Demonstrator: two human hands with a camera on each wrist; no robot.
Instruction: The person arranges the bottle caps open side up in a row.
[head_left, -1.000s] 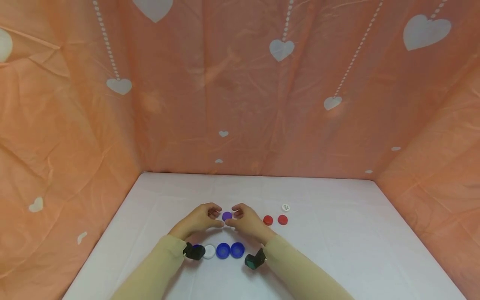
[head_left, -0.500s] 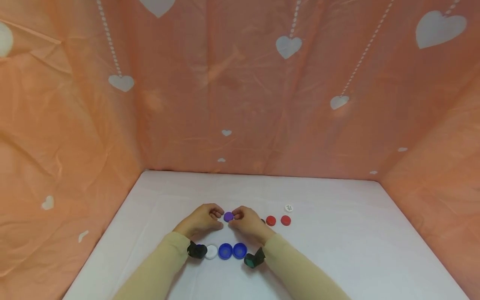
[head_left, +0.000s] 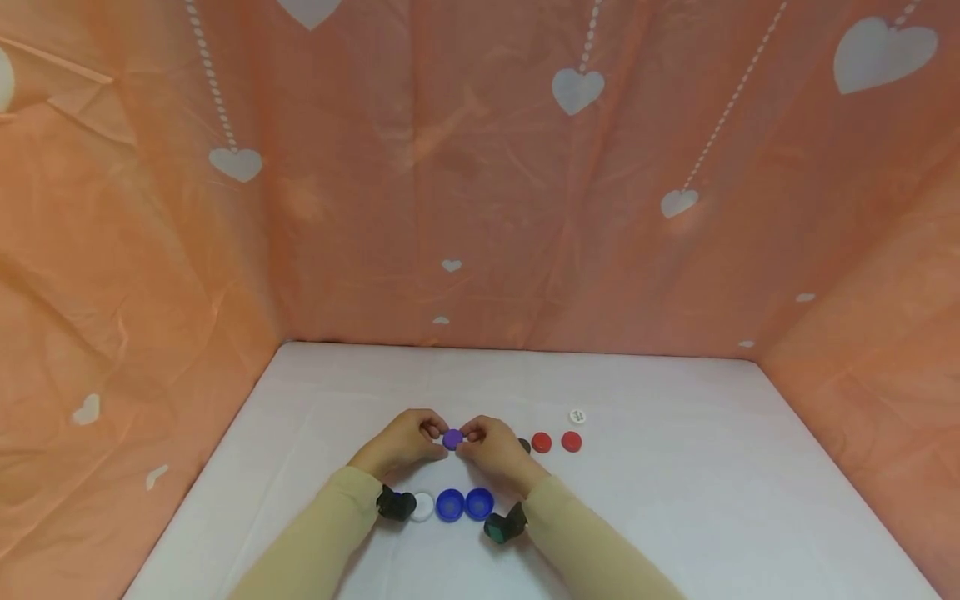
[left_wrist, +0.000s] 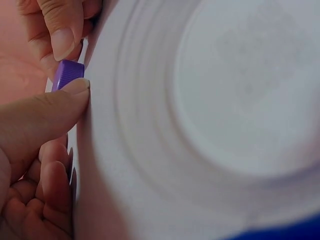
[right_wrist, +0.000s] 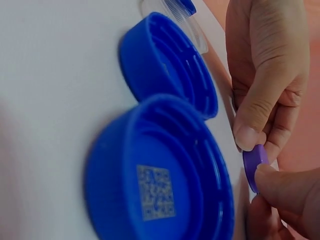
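Note:
A small purple bottle cap (head_left: 452, 439) with a ridged side sits between my two hands. My left hand (head_left: 405, 437) pinches it from the left, with the thumb in front and a finger behind. From the other side my right hand (head_left: 495, 450) pinches its right edge. In the left wrist view the purple cap (left_wrist: 69, 74) shows between both thumbs. The right wrist view has the purple cap (right_wrist: 255, 162) tilted between the fingertips, close to the tabletop. Whether it touches the table I cannot tell.
Nearer me stand two blue caps (head_left: 450, 505) (head_left: 479, 503), open side up, beside a white cap (head_left: 423, 507); another blue one hides behind the left wrist camera. Right of my hands lie a dark cap (head_left: 524, 446), red caps (head_left: 542, 442) (head_left: 572, 442) and a white disc (head_left: 577, 417).
Both hands have drawn in on the purple cap. The right fingers met it first; the left fingers, apart from it half a second ago, now touch it too.

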